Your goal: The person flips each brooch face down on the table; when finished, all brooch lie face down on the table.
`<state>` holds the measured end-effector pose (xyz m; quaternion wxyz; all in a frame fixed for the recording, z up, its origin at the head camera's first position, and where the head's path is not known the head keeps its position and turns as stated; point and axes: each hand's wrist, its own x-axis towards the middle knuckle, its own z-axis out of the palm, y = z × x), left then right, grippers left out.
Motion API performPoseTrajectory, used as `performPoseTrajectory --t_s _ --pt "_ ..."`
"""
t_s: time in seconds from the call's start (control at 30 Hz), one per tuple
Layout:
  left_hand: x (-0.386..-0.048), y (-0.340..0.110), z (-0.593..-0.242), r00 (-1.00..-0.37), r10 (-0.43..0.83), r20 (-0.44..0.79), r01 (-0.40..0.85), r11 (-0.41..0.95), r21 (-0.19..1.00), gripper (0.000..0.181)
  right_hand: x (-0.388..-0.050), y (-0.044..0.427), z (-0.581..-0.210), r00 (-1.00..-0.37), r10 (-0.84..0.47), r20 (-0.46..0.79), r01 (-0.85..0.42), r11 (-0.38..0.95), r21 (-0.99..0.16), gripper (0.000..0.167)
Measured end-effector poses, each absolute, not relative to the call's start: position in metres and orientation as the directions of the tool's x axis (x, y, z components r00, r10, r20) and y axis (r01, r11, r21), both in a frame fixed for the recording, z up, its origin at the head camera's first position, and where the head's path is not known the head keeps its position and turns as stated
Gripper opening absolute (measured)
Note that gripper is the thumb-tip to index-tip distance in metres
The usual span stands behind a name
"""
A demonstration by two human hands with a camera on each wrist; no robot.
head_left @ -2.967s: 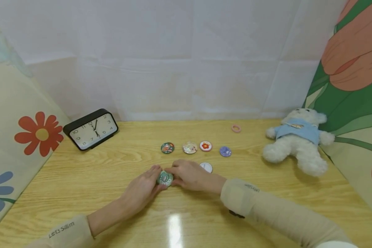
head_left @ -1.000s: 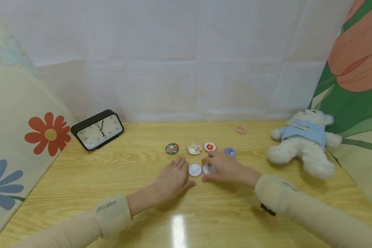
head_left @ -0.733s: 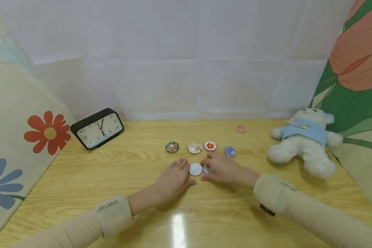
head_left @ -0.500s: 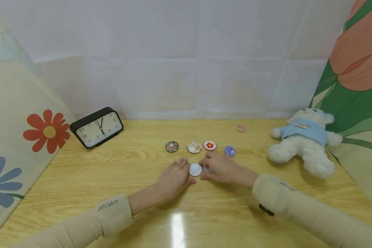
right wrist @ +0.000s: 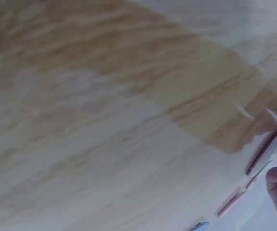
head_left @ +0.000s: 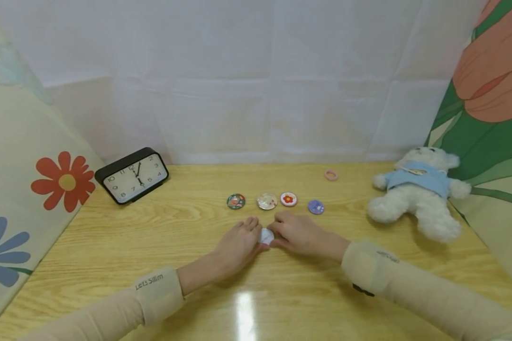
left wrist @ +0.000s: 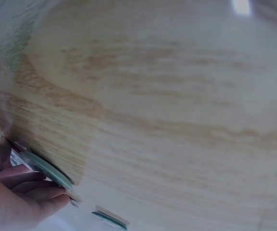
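Observation:
A round pin badge (head_left: 266, 236) lies between the two hands, its white back up. My right hand (head_left: 300, 234) pinches its right edge with thumb and forefinger. My left hand (head_left: 237, 244) stays at its left side, fingers mostly straight and touching the rim. In the left wrist view, a green-edged badge (left wrist: 47, 169) meets the left fingertips. The right wrist view has a dark-red-edged badge (right wrist: 262, 154) near the right hand, which is partly cut off there. The second white-backed badge is out of sight in the head view, where the right hand covers its earlier place.
Behind the hands lie a green patterned badge (head_left: 236, 201), a pearly badge (head_left: 266, 201), a red-flower badge (head_left: 288, 199) and a purple badge (head_left: 316, 206). A pink ring (head_left: 331, 175) is farther back. A black clock (head_left: 132, 175) stands left; a plush toy (head_left: 418, 189) lies right.
Both hands have moved right since the earliest frame, where they held a green badge face up. Most recently the right hand has shifted left from the right-hand white-backed badge to the left-hand one.

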<state>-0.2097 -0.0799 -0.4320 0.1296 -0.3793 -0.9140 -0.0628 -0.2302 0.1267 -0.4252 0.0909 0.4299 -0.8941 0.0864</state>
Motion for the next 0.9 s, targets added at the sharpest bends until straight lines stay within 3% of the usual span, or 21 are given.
performPoseTrajectory --t_s 0.37,0.67,0.9 --pt "-0.2040 -0.0813 -0.4343 -0.653 0.690 0.314 0.716 0.697 -0.042 0.048 -0.2271 0.1272 -0.4264 -0.602 -0.756 0.259 -0.790 0.611 -0.051 0.023" --pt "-0.2040 -0.0793 -0.4343 -0.666 0.694 0.275 0.708 0.703 -0.060 0.049 -0.2290 0.1274 -0.4245 -0.565 -0.785 0.253 -0.810 0.587 0.014 0.033" --pt "-0.2014 -0.0762 -0.4347 -0.670 0.710 0.217 0.683 0.704 -0.195 0.048 -0.2296 0.1262 -0.4297 -0.523 -0.812 0.259 -0.819 0.563 0.113 0.032"
